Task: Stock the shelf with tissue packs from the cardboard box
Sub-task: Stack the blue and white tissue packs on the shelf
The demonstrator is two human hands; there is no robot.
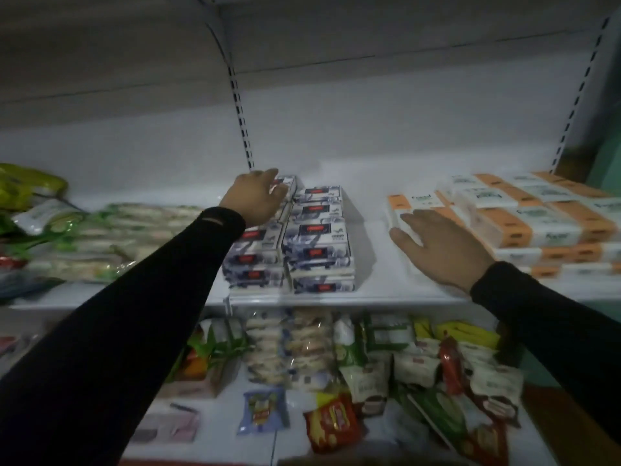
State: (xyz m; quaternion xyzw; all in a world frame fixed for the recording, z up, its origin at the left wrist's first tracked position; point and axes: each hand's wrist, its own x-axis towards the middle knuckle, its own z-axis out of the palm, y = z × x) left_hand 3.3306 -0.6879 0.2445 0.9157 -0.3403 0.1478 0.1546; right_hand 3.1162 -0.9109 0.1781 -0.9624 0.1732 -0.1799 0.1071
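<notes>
Open gap mid-shelf, stacks on both sides
Bare shelf (pixel 373 210) strip between blue tissue packs (pixel 317 237) and orange tissue packs (pixel 510 227); green packages (pixel 111 240) crowd left; headroom clear above all stacks.

Dim, poorly lit interior. White back panel (pixel 336 129) behind the shelving, with two slotted uprights (pixel 241 112) running up it. An upper shelf board (pixel 369 31) overhangs at top. Green wall (pixel 605 169) visible at far right edge.
</notes>
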